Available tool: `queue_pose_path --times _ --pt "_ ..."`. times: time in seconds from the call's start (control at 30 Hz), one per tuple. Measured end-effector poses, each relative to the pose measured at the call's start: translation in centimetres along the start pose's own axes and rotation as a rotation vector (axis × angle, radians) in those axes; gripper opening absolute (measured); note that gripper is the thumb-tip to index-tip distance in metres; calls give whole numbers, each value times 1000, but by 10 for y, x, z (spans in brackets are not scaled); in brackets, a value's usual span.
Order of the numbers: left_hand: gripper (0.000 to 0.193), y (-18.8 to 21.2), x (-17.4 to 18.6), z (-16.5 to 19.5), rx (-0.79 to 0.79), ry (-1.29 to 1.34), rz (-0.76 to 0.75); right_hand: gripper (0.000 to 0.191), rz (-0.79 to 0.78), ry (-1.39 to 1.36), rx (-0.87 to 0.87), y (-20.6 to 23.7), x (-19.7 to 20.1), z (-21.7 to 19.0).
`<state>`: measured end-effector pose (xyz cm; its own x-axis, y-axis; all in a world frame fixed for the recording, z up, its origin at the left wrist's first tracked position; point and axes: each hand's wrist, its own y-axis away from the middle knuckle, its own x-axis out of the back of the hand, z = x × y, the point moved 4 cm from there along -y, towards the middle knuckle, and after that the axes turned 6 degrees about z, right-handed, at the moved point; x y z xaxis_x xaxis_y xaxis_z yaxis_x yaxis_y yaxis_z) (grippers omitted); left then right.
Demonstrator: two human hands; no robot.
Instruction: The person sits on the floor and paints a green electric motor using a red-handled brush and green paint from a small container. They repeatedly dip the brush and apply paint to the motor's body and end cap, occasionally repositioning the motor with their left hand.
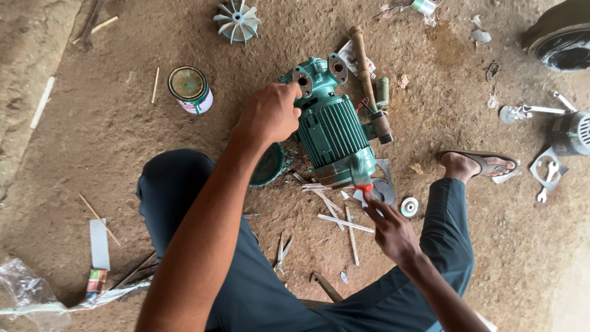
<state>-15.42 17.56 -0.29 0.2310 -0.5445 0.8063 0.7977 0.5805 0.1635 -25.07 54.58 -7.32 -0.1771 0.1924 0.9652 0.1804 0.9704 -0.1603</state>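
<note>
I keep my left hand [270, 114] clenched on the green motor [332, 126], steadying it, while my right hand [390, 230] grasps the paintbrush [362, 178], stroking lightly.

The left hand [270, 114] reaches forward on a long, nearly straight arm with fingers curled into a loose fist, while the right hand [390, 230], wrist bent, pinches its fingertips together.
</note>
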Motion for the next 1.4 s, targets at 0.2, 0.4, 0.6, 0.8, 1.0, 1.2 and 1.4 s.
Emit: queue_pose_path --times 0.2,0.4,0.6,0.8,1.0,1.2,1.4 --pt "37 -2 -2 3 -4 -21 0 27 91 -76 -102 10 21 8" --pt "39 -2 -7 7 34 -28 -50 23 131 -159 -350 -22 17 24" --pt "39 -4 -5 3 43 -5 -64 33 189 -65 -124 -19 4 -16" --pt "39 -6 -10 2 17 7 -25 25 218 -301 -548 6 13 14" --pt "39 -6 -12 4 20 -35 -34 28 370 -1010 -1064 8 -14 89" --pt "38 -8 -12 1 3 -35 -20 31 415 -1245 -1244 12 -41 141" --pt "39 -12 -18 -2 48 -33 -59 31 417 -1324 -1390 28 -46 159"
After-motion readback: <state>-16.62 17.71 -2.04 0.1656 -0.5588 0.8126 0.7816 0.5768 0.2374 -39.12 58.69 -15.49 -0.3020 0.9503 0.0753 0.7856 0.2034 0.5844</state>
